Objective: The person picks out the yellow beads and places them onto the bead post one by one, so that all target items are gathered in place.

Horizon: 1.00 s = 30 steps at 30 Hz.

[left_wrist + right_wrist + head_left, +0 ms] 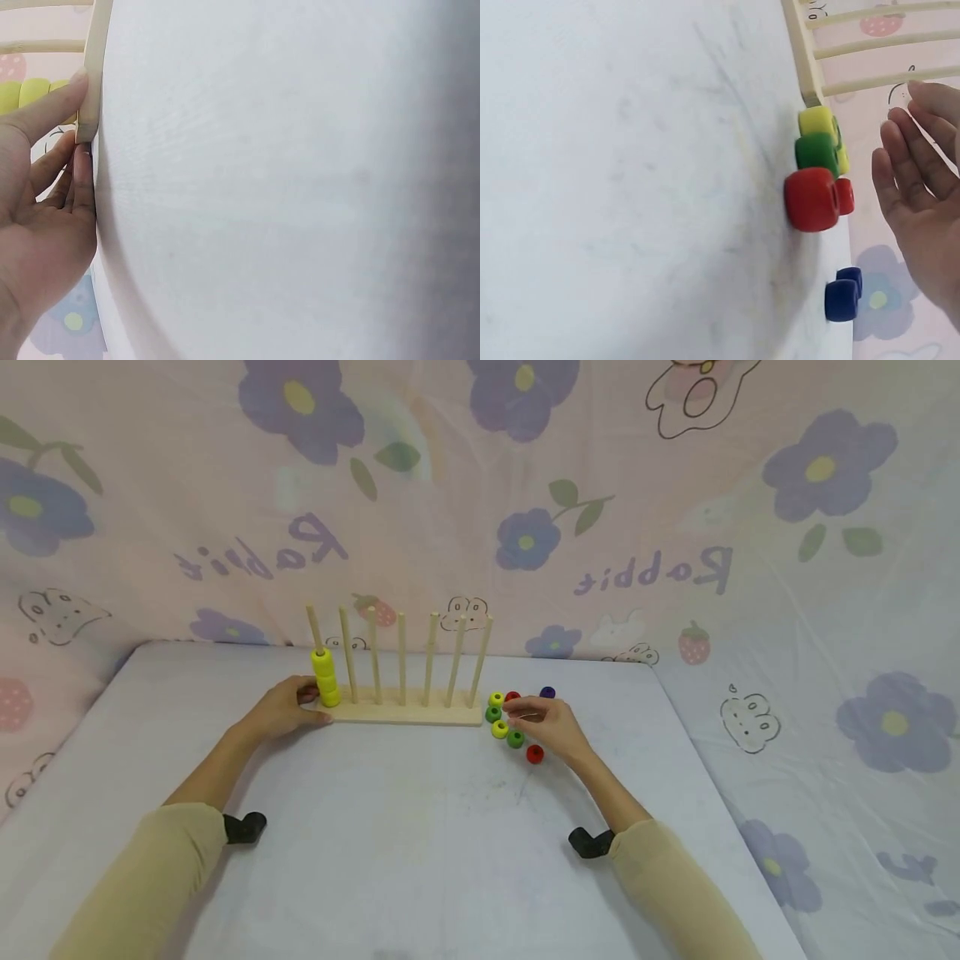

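A wooden peg rack with several upright pegs stands toward the back of the table. Yellow beads are stacked on its leftmost peg. My left hand grips the left end of the base, thumb at the front and fingers behind. Above the loose beads right of the rack hovers my right hand, its fingers extended and nothing visible between them. Under and beside it lie a red bead, a green bead, a yellow bead and others, partly hidden by the hand in the head view.
Dark blue beads lie farther right, apart from the cluster. A white-covered table carries everything. Behind it hangs a patterned cloth with flowers and rabbits. Black wrist mounts stick out from both sleeves.
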{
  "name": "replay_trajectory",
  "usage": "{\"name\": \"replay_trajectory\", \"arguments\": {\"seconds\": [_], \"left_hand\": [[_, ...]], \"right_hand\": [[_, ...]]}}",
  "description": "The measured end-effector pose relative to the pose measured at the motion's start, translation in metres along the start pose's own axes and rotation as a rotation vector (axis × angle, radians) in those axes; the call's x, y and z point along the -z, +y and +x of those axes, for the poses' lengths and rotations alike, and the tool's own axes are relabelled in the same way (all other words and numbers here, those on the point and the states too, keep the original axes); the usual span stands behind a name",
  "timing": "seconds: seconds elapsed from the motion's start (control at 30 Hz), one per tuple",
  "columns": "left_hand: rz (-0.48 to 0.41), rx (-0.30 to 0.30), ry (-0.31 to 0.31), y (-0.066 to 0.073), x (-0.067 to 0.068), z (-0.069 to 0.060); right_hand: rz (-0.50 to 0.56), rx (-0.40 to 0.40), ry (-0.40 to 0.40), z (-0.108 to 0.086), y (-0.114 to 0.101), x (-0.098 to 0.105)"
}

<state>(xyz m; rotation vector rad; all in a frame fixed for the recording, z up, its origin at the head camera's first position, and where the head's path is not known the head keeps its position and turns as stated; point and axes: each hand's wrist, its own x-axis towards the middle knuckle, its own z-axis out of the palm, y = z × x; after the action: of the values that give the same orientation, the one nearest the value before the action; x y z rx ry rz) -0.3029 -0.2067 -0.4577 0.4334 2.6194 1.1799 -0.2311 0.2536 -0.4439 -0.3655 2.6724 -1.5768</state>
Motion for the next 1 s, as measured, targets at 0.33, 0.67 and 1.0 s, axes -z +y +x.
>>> {"name": "replay_trajectory", "arguments": {"seconds": [0.33, 0.67, 1.0], "left_hand": [[0.001, 0.016, 0.001, -0.001, 0.001, -0.002], [-0.009, 0.009, -0.001, -0.003, -0.001, 0.002], [-0.013, 0.021, -0.009, 0.0, -0.002, 0.001]], "right_hand": [[-0.057, -0.014, -0.003, -0.002, 0.014, -0.008], [-0.142, -0.023, -0.021, -0.001, 0.028, -0.013], [-0.203, -0.013, -0.018, -0.001, 0.03, -0.022]]}}
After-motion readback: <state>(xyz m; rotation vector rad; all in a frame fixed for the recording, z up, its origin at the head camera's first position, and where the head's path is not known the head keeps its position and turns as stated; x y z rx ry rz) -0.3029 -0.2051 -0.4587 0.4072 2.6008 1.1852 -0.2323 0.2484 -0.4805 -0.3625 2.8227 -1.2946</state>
